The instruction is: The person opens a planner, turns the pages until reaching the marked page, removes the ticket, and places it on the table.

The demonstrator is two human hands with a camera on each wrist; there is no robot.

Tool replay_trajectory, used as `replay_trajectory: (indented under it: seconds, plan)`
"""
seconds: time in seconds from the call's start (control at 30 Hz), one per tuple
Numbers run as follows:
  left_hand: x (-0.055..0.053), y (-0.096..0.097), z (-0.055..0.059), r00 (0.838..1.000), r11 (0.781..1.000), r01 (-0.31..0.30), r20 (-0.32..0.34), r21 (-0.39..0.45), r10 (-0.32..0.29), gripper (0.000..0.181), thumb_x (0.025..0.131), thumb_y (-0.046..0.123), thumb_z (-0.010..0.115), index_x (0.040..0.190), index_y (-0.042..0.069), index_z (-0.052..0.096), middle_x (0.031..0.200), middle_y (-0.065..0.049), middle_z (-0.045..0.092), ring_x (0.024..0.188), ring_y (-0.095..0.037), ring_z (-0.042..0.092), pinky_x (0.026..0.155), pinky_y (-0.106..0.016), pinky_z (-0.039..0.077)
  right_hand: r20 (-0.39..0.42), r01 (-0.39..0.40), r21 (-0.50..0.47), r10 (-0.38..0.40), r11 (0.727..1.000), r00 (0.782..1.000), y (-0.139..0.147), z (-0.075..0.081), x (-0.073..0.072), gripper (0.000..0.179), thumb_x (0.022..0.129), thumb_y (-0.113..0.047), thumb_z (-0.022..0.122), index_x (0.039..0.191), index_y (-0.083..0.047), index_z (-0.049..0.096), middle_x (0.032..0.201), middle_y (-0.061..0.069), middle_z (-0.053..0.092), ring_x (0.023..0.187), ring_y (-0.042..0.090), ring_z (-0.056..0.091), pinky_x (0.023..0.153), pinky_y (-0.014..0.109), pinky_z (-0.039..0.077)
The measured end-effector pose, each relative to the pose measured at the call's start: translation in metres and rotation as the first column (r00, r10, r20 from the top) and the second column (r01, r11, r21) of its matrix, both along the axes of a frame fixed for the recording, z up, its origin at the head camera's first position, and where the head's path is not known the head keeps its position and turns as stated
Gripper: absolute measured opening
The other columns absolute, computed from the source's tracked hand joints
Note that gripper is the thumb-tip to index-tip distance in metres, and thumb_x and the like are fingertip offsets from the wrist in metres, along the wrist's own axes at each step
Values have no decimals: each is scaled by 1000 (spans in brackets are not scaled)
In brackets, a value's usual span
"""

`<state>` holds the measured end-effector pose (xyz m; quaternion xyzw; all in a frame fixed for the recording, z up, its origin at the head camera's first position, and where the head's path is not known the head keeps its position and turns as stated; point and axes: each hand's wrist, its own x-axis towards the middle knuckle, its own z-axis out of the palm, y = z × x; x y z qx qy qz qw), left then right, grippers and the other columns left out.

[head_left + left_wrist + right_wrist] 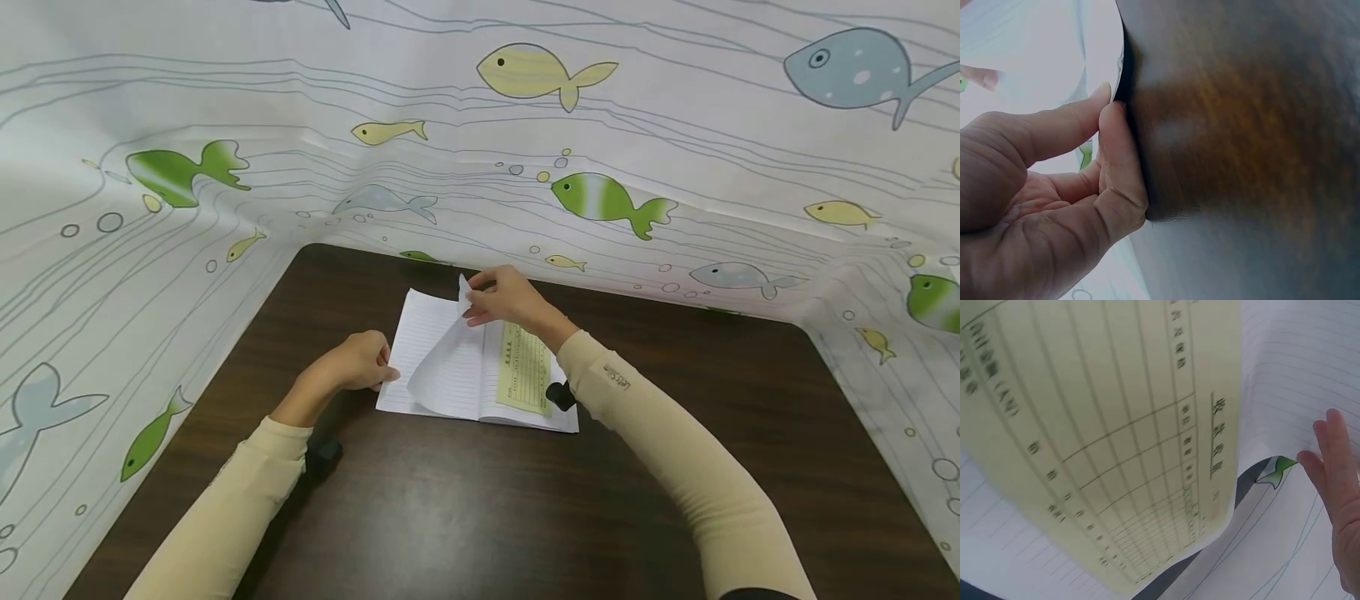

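Note:
An open lined notebook [420, 333] lies on the dark wooden table. My left hand [356, 360] pinches its left edge between thumb and index finger; the left wrist view has the thumb [1066, 128] on top of the paper's edge. My right hand [504, 300] holds a lifted notebook page [450, 371] by its upper corner, so the sheet curves up from the spine. On the right-hand side of the notebook lies a pale yellow printed form [525, 371], a receipt slip with ruled columns, large in the right wrist view.
Brown tabletop [450, 508] stretches around the notebook. A white sheet [465, 167] printed with fish stands along the table's back and sides. Black wrist-camera mounts show below the left wrist and beside the right one, the latter overlapping the notebook's right side.

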<state>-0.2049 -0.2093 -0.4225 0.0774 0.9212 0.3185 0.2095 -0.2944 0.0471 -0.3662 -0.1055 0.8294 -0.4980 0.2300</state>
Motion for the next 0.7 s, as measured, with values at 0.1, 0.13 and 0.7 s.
replay_trajectory:
  seconds: [0.1,0.13,0.7]
  plan:
    - [0,0,0,1000,1000,7,2,-1,-7,21,102,8,71,103,-6,56,91,-17,68,77,-23,73,72,-33,52,5,-10,2,10,1000,1000,-6,0,1,41,109,-10,60,147,6,53,127,29,74,110,36,79,98,47,62]
    - [0,0,0,1000,1000,6,2,-1,-6,20,101,8,71,102,-6,56,91,-17,68,77,-23,73,72,-33,51,2,-14,6,14,1000,1000,-8,0,2,42,109,-10,59,147,6,53,127,29,74,110,37,79,97,47,62]
    - [2,2,4,1000,1000,-9,-8,-16,9,16,102,5,69,98,-4,57,90,-17,70,75,-23,72,67,-30,52,-23,-23,193,28,981,999,-41,-10,5,53,111,-35,60,147,4,55,134,22,67,94,29,83,111,42,55]
